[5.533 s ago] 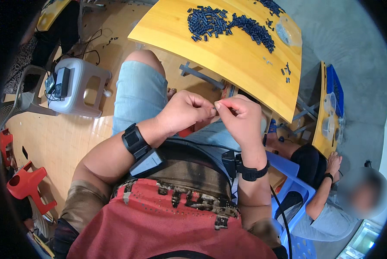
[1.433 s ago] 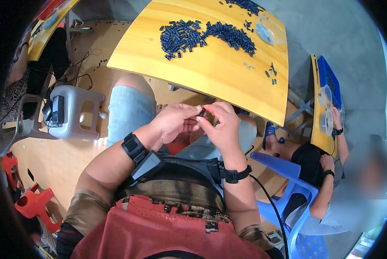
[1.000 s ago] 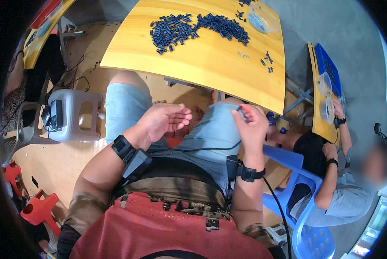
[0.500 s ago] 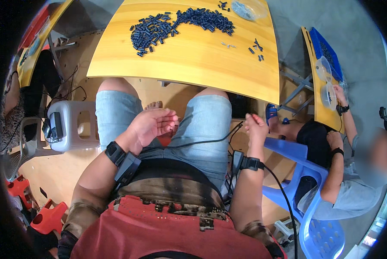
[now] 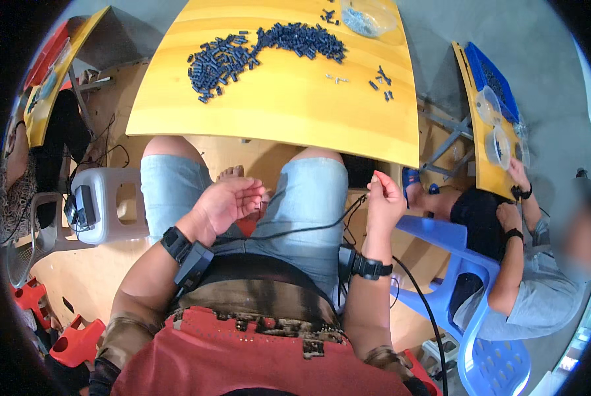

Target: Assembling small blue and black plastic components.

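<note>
A yellow wooden surface (image 5: 289, 112) stands on a grey floor (image 5: 440, 26), with a second yellow surface (image 5: 477, 125) to the right. A white plastic stool (image 5: 114, 204) is at the left, a blue plastic chair (image 5: 480, 277) at the right, and red stools (image 5: 77, 343) are in the lower left.

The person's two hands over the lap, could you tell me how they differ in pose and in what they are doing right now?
The left hand lies open, palm up and fingers spread, low over the lap; the right hand is raised with fingers pinched together. The left hand is empty, while the right hand's fingertips seem to pinch something tiny, too small to identify. Both wear a black wrist device and hang short of the yellow table.
</note>
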A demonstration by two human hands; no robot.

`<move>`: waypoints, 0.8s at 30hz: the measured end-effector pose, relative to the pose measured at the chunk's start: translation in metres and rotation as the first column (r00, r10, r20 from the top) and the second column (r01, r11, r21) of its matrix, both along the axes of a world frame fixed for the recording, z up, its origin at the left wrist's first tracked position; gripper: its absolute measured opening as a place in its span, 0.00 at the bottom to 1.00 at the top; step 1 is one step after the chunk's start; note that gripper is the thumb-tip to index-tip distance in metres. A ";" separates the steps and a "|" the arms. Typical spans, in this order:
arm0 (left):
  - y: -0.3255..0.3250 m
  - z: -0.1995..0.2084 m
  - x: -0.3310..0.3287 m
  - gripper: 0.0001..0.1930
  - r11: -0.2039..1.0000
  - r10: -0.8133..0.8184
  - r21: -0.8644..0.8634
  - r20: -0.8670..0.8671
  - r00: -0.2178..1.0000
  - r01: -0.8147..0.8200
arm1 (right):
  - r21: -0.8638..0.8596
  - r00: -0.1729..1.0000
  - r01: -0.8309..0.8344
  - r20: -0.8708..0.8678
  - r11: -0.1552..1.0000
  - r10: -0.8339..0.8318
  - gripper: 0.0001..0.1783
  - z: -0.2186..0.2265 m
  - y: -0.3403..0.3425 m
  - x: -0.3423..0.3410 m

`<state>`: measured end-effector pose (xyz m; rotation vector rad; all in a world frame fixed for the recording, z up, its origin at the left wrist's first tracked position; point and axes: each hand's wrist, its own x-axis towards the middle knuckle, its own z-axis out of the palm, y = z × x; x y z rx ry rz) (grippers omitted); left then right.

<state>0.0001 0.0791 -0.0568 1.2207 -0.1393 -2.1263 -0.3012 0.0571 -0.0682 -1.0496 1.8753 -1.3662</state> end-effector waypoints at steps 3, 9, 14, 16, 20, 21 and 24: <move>0.000 -0.007 0.003 0.10 0.999 0.036 0.001 -0.029 0.999 -0.036 | -0.199 0.959 -0.219 -0.226 0.955 0.172 0.08 0.037 -0.011 0.028; 0.004 -0.006 0.017 0.10 0.996 0.080 -0.041 -0.078 0.994 -0.084 | -0.118 0.831 -0.549 0.036 0.828 0.556 0.06 0.088 -0.065 0.096; -0.007 0.010 0.040 0.11 0.992 0.009 -0.125 -0.028 1.000 -0.013 | -0.050 0.795 -0.595 -0.186 0.802 0.578 0.08 0.085 -0.123 0.117; -0.016 0.017 0.049 0.11 0.981 -0.046 -0.192 -0.035 0.998 0.038 | 0.001 0.805 -0.572 -0.193 0.821 0.561 0.08 0.082 -0.146 0.113; -0.036 0.030 0.062 0.12 0.961 -0.018 -0.275 0.021 1.000 0.024 | 0.048 0.793 -0.520 -0.346 0.853 0.502 0.08 0.067 -0.178 0.113; -0.041 0.035 0.064 0.13 0.955 -0.003 -0.295 0.017 1.000 0.008 | 0.031 0.773 -0.521 -0.408 0.853 0.486 0.07 0.062 -0.186 0.114; -0.049 0.045 0.078 0.11 0.944 0.043 -0.327 0.013 0.999 -0.036 | -0.006 0.720 -0.530 -0.530 0.848 0.447 0.06 0.060 -0.200 0.126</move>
